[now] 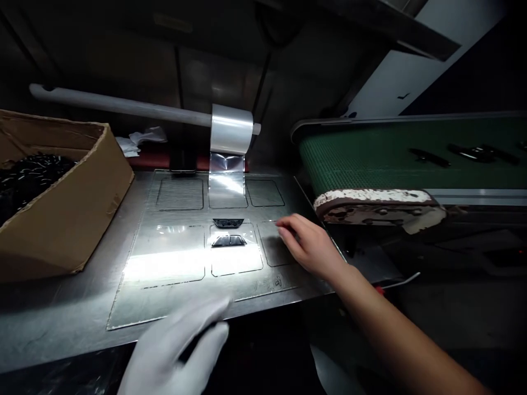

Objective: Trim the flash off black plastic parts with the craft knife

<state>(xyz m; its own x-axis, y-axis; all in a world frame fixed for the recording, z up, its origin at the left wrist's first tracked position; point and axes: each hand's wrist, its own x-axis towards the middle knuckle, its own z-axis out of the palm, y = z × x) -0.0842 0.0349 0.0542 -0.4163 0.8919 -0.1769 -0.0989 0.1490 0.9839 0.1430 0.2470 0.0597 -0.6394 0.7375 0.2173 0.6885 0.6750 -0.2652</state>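
Observation:
My left hand [177, 345], in a white glove, is at the bottom of the head view, before the front edge of the bench. Its thumb stands apart from the fingers, with nothing visible between them. My bare right hand [308, 244] is over the right part of a clear sheet [173, 302] marked with dark rectangular outlines. Its thumb and index finger come close together in a pinch; anything between them is too small to make out. Left of these fingertips, a black glossy trapezoid piece [228, 241] lies inside the middle outline. Just behind it sits a second black piece [228, 223].
A roll of shiny film [231, 129] hangs on a white rod [123, 104], its loose strip [226, 181] reaching the sheet. At left stands a cardboard box [61, 214] of black parts. A green conveyor belt [370, 159] at right carries dark pieces [471, 153].

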